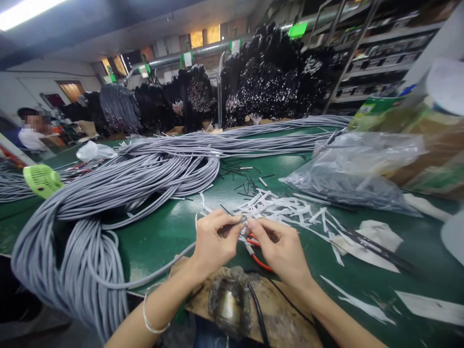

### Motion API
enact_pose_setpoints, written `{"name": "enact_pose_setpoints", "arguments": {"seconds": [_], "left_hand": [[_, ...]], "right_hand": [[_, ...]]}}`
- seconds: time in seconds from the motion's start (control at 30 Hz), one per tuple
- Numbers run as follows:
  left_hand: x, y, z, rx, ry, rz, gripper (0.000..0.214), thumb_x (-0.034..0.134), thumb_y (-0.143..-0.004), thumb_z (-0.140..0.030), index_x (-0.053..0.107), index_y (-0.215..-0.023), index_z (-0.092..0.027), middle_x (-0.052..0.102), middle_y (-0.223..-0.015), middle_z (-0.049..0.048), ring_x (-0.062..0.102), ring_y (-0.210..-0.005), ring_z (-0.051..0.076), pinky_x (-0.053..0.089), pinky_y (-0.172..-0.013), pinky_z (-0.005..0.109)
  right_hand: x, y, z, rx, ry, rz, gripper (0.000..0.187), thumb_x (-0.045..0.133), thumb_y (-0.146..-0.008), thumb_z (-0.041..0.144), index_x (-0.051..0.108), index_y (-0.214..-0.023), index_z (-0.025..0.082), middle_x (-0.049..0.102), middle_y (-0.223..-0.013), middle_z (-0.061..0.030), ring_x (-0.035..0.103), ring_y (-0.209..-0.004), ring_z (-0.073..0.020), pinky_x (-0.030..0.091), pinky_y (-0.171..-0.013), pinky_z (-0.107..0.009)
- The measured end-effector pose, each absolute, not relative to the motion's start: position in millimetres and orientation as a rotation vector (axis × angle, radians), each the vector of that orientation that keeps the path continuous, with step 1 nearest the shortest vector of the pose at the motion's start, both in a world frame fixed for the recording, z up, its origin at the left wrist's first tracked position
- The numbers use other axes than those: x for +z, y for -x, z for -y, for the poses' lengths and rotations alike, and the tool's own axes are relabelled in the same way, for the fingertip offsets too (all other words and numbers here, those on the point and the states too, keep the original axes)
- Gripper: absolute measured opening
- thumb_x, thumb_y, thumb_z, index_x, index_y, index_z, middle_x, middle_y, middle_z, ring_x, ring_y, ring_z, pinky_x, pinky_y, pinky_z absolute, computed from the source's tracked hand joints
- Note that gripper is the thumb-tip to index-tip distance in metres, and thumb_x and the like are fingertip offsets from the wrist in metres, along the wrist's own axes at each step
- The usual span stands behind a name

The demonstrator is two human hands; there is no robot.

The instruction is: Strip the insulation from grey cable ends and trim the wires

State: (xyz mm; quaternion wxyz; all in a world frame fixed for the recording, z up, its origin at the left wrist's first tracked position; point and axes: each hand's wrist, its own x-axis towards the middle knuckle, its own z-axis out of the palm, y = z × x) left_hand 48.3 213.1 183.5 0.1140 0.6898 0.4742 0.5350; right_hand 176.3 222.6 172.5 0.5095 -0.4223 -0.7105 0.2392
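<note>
My left hand (pixel 214 244) is closed in a pinch around the end of a grey cable (pixel 154 275), which runs back under the wrist to the left. Fingertip to fingertip with it, my right hand (pixel 284 246) pinches at the same cable end. The small part between the fingertips is mostly hidden. Just below the fingers lies a tool with red-orange handles (pixel 261 262), partly covered by my right hand. White strips (pixel 275 205) are heaped on the green table behind both hands.
A large bundle of grey cables (pixel 145 169) fills the left and hangs over the front edge. A metal pot-like device (pixel 230 299) stands on a board in front. At right are a clear plastic bag (pixel 355 166), long dark tweezers (pixel 380 249) and a cloth (pixel 379 237).
</note>
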Motion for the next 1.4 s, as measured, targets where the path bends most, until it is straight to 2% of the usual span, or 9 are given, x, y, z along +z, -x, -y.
{"name": "enact_pose_setpoints", "arguments": {"seconds": [0.17,0.23,0.4,0.67,0.8,0.9,1.13,1.4], "left_hand": [[182,-49,-214,1.545,-2.061,-1.438,0.011,0.058,-0.071,-0.011,0.069,-0.070,-0.012,0.054,-0.054,-0.0002,0.043,-0.044,0.007,0.033,-0.041,0.017],[182,-49,-215,1.553,-2.080,-1.453,0.011,0.058,-0.071,-0.010,0.068,-0.071,-0.012,0.055,-0.055,-0.0001,0.044,-0.045,0.007,0.034,-0.042,0.017],[180,-49,-214,1.645,-2.204,-1.413,0.011,0.057,-0.074,-0.012,0.068,-0.072,-0.012,0.051,-0.054,-0.0005,0.043,-0.046,0.007,0.035,-0.044,0.017],[176,-50,-217,1.545,-2.050,-1.422,0.012,0.056,-0.070,-0.011,0.068,-0.068,-0.010,0.056,-0.055,0.0019,0.049,-0.048,0.008,0.038,-0.045,0.018],[177,-46,-221,1.475,-1.764,-1.384,0.014,0.057,-0.072,-0.020,0.068,-0.071,-0.011,0.065,-0.064,0.0049,0.058,-0.056,0.012,0.044,-0.052,0.020],[179,-44,-220,1.421,-1.669,-1.349,0.020,0.054,-0.076,-0.025,0.069,-0.072,-0.012,0.067,-0.065,0.0046,0.058,-0.056,0.013,0.043,-0.051,0.020],[182,-44,-217,1.420,-1.751,-1.366,0.024,0.053,-0.078,-0.027,0.069,-0.071,-0.011,0.065,-0.060,0.0035,0.051,-0.049,0.010,0.037,-0.044,0.018],[182,-45,-215,1.439,-1.971,-1.380,0.021,0.052,-0.080,-0.024,0.069,-0.075,-0.012,0.066,-0.064,0.0044,0.055,-0.053,0.011,0.041,-0.049,0.020]], "right_hand": [[166,-171,-219,0.019,0.922,1.769,0.029,0.047,-0.084,0.020,0.057,-0.057,0.013,0.051,-0.047,0.0011,0.041,-0.041,-0.0056,0.032,-0.046,-0.018],[166,-171,-221,-0.047,0.894,1.778,0.028,0.047,-0.084,0.018,0.057,-0.059,0.013,0.053,-0.049,0.0007,0.043,-0.042,-0.0054,0.032,-0.047,-0.018],[170,-174,-226,0.230,0.979,1.755,0.035,0.044,-0.086,0.025,0.055,-0.054,0.014,0.049,-0.043,0.0026,0.041,-0.037,-0.0052,0.029,-0.038,-0.016],[166,-170,-220,-0.140,0.850,1.790,0.026,0.045,-0.085,0.017,0.057,-0.062,0.013,0.057,-0.053,-0.0003,0.047,-0.044,-0.0061,0.035,-0.049,-0.017],[169,-170,-225,0.016,0.925,1.811,0.034,0.042,-0.086,0.021,0.049,-0.054,0.016,0.046,-0.042,0.0040,0.038,-0.037,-0.0047,0.029,-0.042,-0.017],[173,-173,-226,0.059,0.945,1.802,0.037,0.042,-0.086,0.023,0.045,-0.050,0.016,0.040,-0.040,0.0050,0.033,-0.035,-0.0044,0.026,-0.039,-0.017],[175,-179,-226,0.046,0.939,1.781,0.035,0.043,-0.086,0.022,0.045,-0.051,0.016,0.039,-0.041,0.0052,0.032,-0.037,-0.0041,0.026,-0.041,-0.017],[176,-182,-224,0.145,0.964,1.843,0.038,0.042,-0.086,0.024,0.047,-0.049,0.016,0.042,-0.041,0.0039,0.033,-0.037,-0.0051,0.026,-0.042,-0.018]]}}
